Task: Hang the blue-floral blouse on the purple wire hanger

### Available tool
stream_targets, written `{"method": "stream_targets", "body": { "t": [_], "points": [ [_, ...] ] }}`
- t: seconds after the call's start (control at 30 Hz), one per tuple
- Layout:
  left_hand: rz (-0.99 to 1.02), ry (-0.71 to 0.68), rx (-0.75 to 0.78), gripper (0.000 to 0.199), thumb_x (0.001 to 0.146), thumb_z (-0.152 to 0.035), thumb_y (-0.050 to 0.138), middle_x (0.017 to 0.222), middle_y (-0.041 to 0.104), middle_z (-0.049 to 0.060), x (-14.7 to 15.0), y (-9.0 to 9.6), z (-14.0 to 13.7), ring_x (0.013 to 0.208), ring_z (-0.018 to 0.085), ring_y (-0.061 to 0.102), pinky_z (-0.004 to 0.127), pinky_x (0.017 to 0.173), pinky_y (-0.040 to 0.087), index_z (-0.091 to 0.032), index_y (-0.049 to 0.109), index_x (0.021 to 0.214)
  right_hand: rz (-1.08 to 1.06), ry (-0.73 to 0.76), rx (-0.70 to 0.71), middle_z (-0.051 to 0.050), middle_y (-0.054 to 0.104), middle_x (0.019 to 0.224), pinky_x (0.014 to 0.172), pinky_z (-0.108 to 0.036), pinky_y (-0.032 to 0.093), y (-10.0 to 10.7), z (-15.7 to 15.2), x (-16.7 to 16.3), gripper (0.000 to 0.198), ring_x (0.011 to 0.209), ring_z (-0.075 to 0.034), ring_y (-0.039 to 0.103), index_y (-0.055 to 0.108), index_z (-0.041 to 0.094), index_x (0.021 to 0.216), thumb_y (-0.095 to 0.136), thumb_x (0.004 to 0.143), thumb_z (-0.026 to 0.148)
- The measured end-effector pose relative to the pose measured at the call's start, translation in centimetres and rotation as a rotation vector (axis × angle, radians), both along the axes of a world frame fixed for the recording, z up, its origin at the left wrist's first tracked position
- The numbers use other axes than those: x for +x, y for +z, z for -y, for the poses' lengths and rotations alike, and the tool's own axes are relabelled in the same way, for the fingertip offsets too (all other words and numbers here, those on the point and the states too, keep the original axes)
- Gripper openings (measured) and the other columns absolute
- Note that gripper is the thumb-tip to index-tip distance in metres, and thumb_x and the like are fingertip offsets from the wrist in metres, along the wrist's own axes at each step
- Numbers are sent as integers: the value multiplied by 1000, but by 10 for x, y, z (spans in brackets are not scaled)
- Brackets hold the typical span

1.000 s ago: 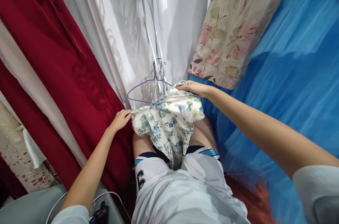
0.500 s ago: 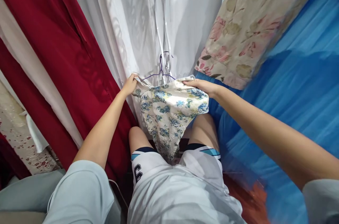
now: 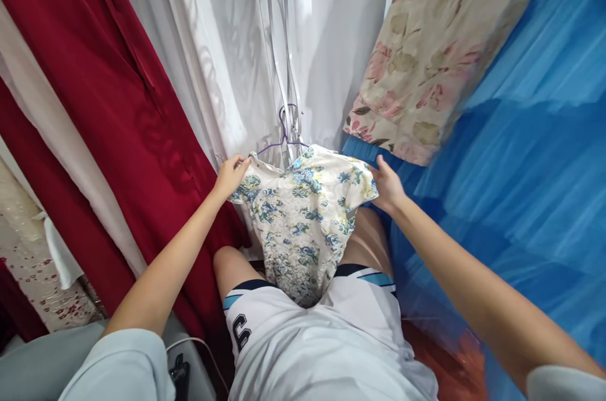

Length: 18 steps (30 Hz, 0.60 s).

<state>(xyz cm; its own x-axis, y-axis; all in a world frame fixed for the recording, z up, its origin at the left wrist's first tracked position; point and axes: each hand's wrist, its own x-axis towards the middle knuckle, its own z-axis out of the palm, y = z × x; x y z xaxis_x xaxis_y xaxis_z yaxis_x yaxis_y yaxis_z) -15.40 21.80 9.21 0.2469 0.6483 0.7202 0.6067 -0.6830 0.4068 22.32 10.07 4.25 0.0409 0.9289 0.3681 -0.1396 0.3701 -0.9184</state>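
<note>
A white blouse with blue and yellow-green flowers (image 3: 303, 218) hangs in front of me on a thin purple hanger (image 3: 285, 136). Its lower end reaches down between my thighs. My left hand (image 3: 231, 179) pinches the blouse at the shoulder on the left, thumb and fingers closed on the cloth. At the opposite sleeve is my right hand (image 3: 391, 186), its thumb raised apart from the fabric. The fingers of that hand are partly hidden behind the sleeve edge and touch it.
White ribbons (image 3: 279, 41) hang before a white curtain-like cloth (image 3: 326, 60) above the hanger. Dark red cloth (image 3: 127, 110) hangs at left. A pink-flowered fabric (image 3: 416, 72) and blue tulle (image 3: 511, 155) hang at right. A white cable (image 3: 203, 344) and black object (image 3: 180, 372) lie at lower left.
The blouse has opened out, its right sleeve now spread flat. My right hand has moved outward from the shoulder to the sleeve edge, its thumb lifted. My left hand has lowered slightly.
</note>
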Motion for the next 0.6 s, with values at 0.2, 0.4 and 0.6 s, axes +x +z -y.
{"method": "stream_targets", "body": {
  "t": [0.2,0.4,0.6],
  "points": [
    [-62,77,107,21,86,-37,56,75,60,0,28,22,25,73,17,54,26,67,35,-18,65,86,-68,-73,8,-3,75,81,62,-34,58,6,12,14,34,67,-23,71,69,22,92,75,75,52],
    [18,89,179,5,77,-18,54,69,54,-1,42,36,10,66,15,46,27,64,30,-19,59,78,-137,-119,172,-2,75,87,75,-36,61,63,4,-31,36,83,-24,72,69,23,88,70,78,58],
    [711,-43,-37,13,72,-10,50,61,36,-2,32,20,-13,63,13,33,29,63,27,-19,43,66,643,415,425,-5,58,141,107,-41,46,64,82,-95,51,129,-25,55,57,27,136,53,94,55]
  ]
}}
